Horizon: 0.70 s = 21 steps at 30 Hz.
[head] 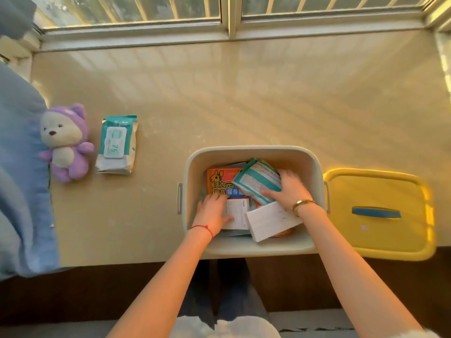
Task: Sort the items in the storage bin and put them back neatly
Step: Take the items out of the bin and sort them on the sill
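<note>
A cream storage bin (253, 150) stands on the beige sill near its front edge. Both my hands are inside it. My right hand (291, 189) grips a teal and white wipes pack (256, 179), tilted at the bin's back right. My left hand (212, 211) rests flat on a white printed leaflet (238, 212), fingers spread. An orange box with a cartoon animal (220, 181) lies beneath at the back left. A white box (271, 220) leans at the front right. Outside the bin, far left, lie a second wipes pack (117, 145) and a purple plush bear (64, 142).
The bin's yellow lid (380, 213) with a blue handle lies right of the bin. A blue cloth (22, 181) covers the sill's left end. A barred window (229, 13) runs along the back. The sill's front edge drops off just before the bin.
</note>
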Tool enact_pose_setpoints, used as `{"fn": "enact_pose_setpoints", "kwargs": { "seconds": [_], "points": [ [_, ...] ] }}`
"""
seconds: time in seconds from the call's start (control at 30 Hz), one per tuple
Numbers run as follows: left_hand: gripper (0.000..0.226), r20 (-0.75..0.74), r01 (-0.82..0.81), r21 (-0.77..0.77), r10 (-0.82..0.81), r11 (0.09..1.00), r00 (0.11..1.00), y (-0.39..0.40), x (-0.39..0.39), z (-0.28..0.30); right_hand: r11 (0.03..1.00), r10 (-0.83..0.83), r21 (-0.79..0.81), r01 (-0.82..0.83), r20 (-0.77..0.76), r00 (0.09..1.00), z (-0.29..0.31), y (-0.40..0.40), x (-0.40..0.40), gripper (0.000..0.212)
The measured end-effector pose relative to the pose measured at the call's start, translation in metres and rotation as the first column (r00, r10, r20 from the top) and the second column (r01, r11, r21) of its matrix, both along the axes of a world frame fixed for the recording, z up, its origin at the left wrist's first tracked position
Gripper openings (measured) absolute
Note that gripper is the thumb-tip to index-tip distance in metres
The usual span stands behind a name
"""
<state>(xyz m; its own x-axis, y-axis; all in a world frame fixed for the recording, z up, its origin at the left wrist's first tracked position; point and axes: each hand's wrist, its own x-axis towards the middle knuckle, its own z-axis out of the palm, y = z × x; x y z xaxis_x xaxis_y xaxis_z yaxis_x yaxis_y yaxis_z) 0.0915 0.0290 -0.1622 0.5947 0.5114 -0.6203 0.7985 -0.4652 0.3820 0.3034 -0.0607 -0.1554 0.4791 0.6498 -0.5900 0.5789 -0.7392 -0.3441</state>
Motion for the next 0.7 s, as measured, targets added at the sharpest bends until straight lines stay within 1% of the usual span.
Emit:
{"fn": "enact_pose_setpoints", "kwargs": {
  "seconds": [0.1, 0.17, 0.23, 0.33, 0.4, 0.47, 0.53, 0.6, 0.7],
  "points": [
    [0.065, -0.017, 0.005, 0.052, -0.004, 0.999, 1.0, 0.0, -0.002, -0.003, 1.0, -0.015, 0.019, 0.015, -0.008, 1.0, -0.004, -0.002, 0.001, 0.071],
    [0.066, -0.035, 0.035, 0.091, -0.032, 0.995, 0.999, 0.002, 0.0, -0.002, 0.999, -0.024, 0.036, 0.024, 0.001, 1.0, -0.005, -0.001, 0.001, 0.07],
    [0.064, -0.022, 0.055, 0.136, -0.053, 0.989, 0.998, 0.004, 0.001, 0.0, 0.997, -0.044, 0.055, 0.044, 0.004, 0.999, -0.004, 0.0, 0.002, 0.068],
    [0.058, 0.053, -0.018, 0.194, 0.008, 0.981, 0.999, 0.005, -0.002, 0.008, 0.991, -0.094, 0.1, 0.092, 0.02, 0.995, 0.003, 0.001, 0.0, 0.065],
    [0.05, 0.143, -0.096, 0.237, 0.063, 0.967, 0.988, 0.006, -0.006, 0.016, 0.981, -0.128, 0.153, 0.12, 0.044, 0.991, 0.009, -0.001, -0.003, 0.06],
    [0.042, 0.247, -0.204, 0.206, 0.151, 0.957, 0.957, 0.008, -0.009, 0.028, 0.97, -0.145, 0.203, 0.132, 0.048, 0.988, 0.016, -0.005, -0.006, 0.052],
    [0.039, 0.338, -0.328, 0.127, 0.27, 0.936, 0.901, 0.011, -0.011, 0.043, 0.963, -0.148, 0.236, 0.132, 0.048, 0.988, 0.023, -0.009, -0.009, 0.046],
    [0.041, 0.389, -0.428, 0.069, 0.371, 0.901, 0.843, 0.014, -0.015, 0.06, 0.95, -0.177, 0.268, 0.158, 0.049, 0.983, 0.032, -0.013, -0.012, 0.043],
    [0.039, 0.449, -0.539, -0.006, 0.484, 0.842, 0.751, 0.023, -0.025, 0.082, 0.91, -0.243, 0.349, 0.224, 0.01, 0.97, 0.051, -0.014, -0.02, 0.042]
  ]
}}
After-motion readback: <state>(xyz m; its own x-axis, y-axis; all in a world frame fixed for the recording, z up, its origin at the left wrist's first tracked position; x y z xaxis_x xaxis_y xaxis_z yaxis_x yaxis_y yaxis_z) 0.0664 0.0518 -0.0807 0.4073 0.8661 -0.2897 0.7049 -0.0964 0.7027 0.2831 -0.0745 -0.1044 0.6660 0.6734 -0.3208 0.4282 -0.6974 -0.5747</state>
